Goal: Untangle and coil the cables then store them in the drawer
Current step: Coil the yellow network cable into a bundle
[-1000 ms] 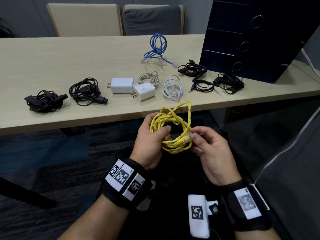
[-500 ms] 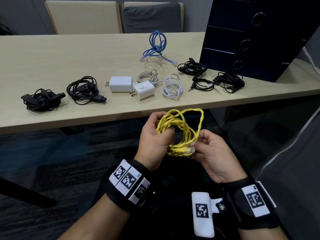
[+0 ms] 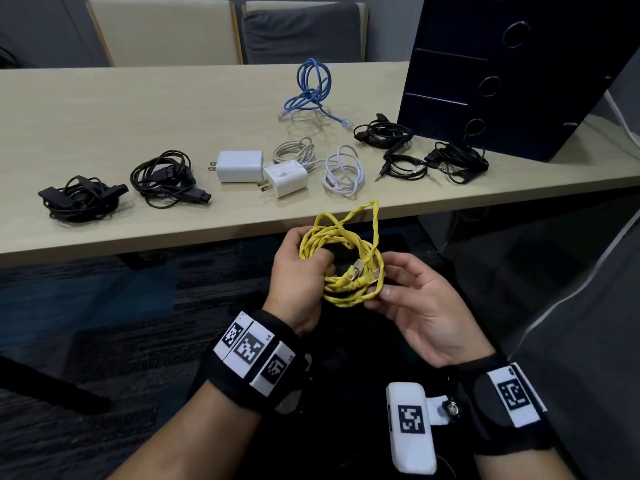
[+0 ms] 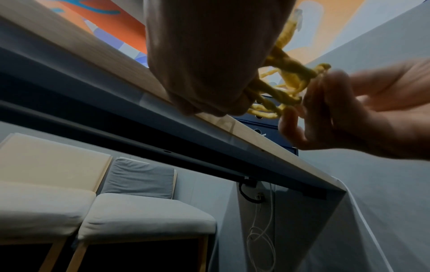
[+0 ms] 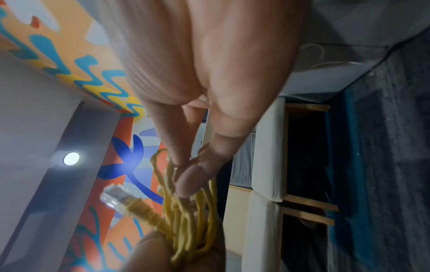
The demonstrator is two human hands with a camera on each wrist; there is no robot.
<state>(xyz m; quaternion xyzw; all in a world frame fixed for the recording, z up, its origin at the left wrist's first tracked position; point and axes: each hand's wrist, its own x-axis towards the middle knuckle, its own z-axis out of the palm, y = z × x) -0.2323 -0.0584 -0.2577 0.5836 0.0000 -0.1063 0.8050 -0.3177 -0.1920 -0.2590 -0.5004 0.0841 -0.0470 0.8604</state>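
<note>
- The yellow cable (image 3: 341, 252), loosely coiled, is held below the table edge: left hand (image 3: 298, 275) curled round one side, right hand (image 3: 420, 306) pinching the other.
- Beyond the grip, the pale wood table (image 3: 121, 109) carries black cable bundles (image 3: 162, 178), white chargers (image 3: 242, 166) and a blue cable (image 3: 310, 91).
- Right of those stands a dark drawer unit (image 3: 502, 74); chairs (image 3: 166, 31) line the far side.

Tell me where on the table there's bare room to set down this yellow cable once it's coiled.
The table is bare across its far left, behind the black cable bundles. Another bare strip runs along the near edge below the white chargers. It is crowded between the blue cable and the drawer unit.
</note>
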